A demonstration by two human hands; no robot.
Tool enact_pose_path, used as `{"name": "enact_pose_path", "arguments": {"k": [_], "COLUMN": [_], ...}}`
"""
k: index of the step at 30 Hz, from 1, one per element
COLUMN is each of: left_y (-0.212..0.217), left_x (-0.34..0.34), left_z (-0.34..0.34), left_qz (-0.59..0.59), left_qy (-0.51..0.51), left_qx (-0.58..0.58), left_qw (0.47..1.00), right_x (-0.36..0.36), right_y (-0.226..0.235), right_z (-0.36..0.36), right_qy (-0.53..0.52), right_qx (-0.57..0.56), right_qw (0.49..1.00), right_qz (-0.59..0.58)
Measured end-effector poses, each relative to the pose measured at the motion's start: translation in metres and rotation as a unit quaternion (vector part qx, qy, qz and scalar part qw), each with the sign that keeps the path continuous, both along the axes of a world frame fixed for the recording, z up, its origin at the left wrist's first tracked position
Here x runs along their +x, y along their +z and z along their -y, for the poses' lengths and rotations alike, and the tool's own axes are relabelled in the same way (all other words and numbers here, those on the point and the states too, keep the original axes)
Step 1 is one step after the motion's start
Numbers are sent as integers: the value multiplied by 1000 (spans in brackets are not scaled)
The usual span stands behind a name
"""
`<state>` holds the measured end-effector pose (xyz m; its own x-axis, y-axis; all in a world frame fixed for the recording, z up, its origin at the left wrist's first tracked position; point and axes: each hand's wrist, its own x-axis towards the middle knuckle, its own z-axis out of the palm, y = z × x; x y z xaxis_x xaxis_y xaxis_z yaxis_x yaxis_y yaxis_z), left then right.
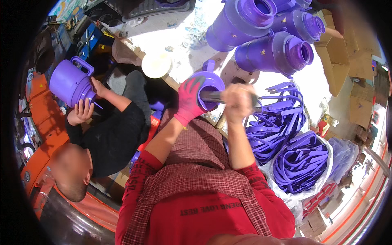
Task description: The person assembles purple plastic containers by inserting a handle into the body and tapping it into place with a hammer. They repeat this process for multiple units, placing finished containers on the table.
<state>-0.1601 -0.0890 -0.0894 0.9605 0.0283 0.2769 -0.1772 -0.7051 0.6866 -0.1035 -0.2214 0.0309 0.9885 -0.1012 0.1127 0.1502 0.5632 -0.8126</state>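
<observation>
My left hand, in a pink glove, is closed round the side of a purple flask body near my lap. A handle loop stands up at its far side, and its round mouth faces me. My right hand is bare and blurred by motion. Its fingers wrap a dark rod-like tool, whose shaft reaches into the flask's mouth. The tool's inner end is hidden, so its exact kind does not show.
Several purple flasks stand on the white table beyond my hands. A white bag and a pile to the right hold purple handles. At left, a co-worker grips a purple jug. A pale round lid lies near the table edge.
</observation>
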Motion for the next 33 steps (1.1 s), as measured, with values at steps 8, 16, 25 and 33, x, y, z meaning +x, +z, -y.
{"name": "enact_pose_path", "arguments": {"k": [8, 16, 25, 33], "left_y": [0, 12, 26, 75], "left_x": [2, 1, 56, 13], "left_z": [0, -1, -51, -82], "left_qz": [16, 24, 129, 65], "left_qy": [-9, -39, -117, 158], "left_qx": [8, 1, 137, -240], "left_qw": [1000, 999, 975, 956], "right_x": [-1, 18, 11, -17], "right_y": [-8, 42, -106, -209], "right_z": [19, 60, 81, 62], "right_qy": [52, 77, 235, 402], "right_qx": [-105, 43, -578, -677], "right_qw": [990, 973, 703, 508], "right_qz": [-76, 213, 341, 350]}}
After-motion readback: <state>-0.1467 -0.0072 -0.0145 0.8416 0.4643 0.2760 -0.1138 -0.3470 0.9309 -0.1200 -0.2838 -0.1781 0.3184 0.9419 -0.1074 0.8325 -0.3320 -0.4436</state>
